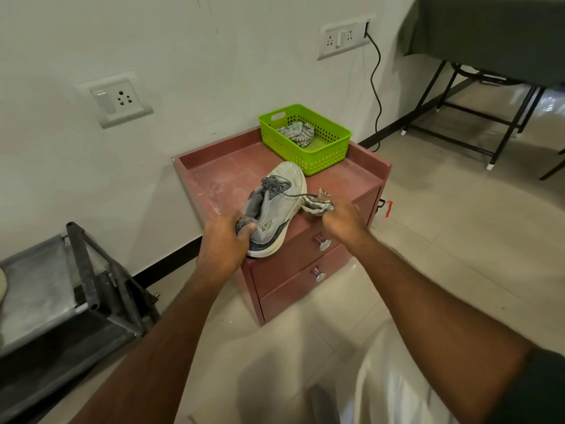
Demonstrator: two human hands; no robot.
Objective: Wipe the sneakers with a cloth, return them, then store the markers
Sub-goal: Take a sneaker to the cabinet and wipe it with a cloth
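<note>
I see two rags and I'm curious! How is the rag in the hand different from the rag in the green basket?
The rag in the right hand is gray, bunched small and held up beside the sneaker. The rag in the green basket is striped, bigger-looking, and lies loose, untouched. Both are crumpled cloth.

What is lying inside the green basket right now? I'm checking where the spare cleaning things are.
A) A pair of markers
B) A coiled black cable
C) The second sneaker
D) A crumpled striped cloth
D: the green basket on the back of the red cabinet holds only a crumpled striped cloth; no markers, sneaker or cable show in it.
</note>
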